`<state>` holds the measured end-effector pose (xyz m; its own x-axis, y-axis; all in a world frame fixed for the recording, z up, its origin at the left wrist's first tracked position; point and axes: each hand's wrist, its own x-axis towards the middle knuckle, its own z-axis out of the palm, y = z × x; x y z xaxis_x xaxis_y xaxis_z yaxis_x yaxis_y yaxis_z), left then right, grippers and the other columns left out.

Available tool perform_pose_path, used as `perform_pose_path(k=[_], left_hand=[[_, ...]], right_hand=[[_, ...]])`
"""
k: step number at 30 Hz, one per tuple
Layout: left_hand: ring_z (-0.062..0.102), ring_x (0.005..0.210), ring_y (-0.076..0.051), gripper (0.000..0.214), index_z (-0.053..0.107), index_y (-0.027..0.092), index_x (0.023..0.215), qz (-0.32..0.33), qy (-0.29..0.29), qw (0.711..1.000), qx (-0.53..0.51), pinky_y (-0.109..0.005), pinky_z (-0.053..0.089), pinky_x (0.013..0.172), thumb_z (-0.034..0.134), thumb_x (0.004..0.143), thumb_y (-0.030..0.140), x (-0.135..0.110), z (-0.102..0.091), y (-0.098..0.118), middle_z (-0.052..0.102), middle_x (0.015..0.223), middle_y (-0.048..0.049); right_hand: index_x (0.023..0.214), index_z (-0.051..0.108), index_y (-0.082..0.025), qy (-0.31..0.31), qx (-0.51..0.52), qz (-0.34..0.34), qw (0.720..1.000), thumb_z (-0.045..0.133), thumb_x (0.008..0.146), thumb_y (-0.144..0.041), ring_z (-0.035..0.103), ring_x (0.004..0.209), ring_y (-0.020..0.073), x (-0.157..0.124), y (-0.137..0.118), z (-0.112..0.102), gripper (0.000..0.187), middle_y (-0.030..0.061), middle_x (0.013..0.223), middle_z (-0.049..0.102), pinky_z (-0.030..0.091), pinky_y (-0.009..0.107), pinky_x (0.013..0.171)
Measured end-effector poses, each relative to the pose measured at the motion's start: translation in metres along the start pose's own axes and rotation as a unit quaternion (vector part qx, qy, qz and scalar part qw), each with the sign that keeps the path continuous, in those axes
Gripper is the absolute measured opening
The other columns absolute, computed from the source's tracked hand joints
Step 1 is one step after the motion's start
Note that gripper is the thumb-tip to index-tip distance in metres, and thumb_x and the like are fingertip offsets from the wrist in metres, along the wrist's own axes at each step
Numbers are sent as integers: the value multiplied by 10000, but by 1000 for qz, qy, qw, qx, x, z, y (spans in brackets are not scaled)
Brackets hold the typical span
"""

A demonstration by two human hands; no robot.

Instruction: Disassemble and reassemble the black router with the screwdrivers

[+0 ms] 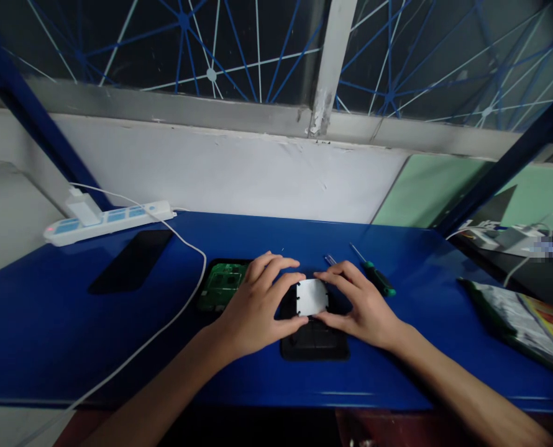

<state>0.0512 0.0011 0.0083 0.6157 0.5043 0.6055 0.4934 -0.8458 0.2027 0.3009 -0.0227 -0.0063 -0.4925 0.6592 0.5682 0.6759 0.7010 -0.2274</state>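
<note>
A small silvery-white metal plate (312,297) with dark notches along its sides lies between my two hands. My left hand (258,304) pinches its left edge with thumb and fingers. On the opposite edge, my right hand (358,307) grips it the same way. Beneath the plate is a black plastic cover (314,344), flat on the table; whether the two touch is hidden. Partly behind my left hand sits a green circuit board (223,282) in a black housing.
Behind my right hand lie a green-handled screwdriver (378,277) and a small clear item (330,259). A dark phone-like slab (130,261), a white power strip (113,221) and a white cable (164,326) occupy the left. A shiny packet (528,316) rests at right on the blue table (253,388).
</note>
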Motion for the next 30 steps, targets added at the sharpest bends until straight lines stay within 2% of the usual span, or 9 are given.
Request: perform_pose_path(k=[3,9,14,23,30], left_hand=[[453,1278,-360,526,563,197,1196,25,8,999,29,-615,398,1098,829,758,315,2,1,-3,583,1310,-116],[479,1271,-365,474,570,194,1213,28,23,998,57,-611,407,1088,770,804,324,-3,5,-5,596,1300,-128],[497,1250,-359,506,567,216,1252,18,11,999,40,-573,462,1031,771,806,341,-9,8,-8,606,1300,-117],[500,1221,-342,500,589,172,1233,26,8,999,42,-527,485,1017,787,798,321,-8,5,-8,618,1274,-125],[509,1223,-344,504,578,207,1247,20,11,999,32,-545,491,998,783,803,331,-9,7,-9,616,1282,-115]], right_hand=[[1328,525,-178,3,-6,9,1000,722,853,-411,618,1010,263,0,1,-1,565,125,1091,585,579,475,868],[1320,541,-183,7,0,0,1000,742,832,-439,623,987,253,1,0,-4,588,115,1079,592,588,451,836],[1302,569,-190,8,-10,-11,1000,756,805,-481,632,982,259,0,-1,-8,606,112,1067,597,591,455,831],[1275,577,-190,8,-6,-12,1000,771,792,-491,642,964,250,1,-2,-9,601,104,1042,620,585,460,847],[1291,569,-204,3,-6,-10,1000,778,783,-500,648,969,256,0,-2,-10,623,103,1049,626,588,457,839]])
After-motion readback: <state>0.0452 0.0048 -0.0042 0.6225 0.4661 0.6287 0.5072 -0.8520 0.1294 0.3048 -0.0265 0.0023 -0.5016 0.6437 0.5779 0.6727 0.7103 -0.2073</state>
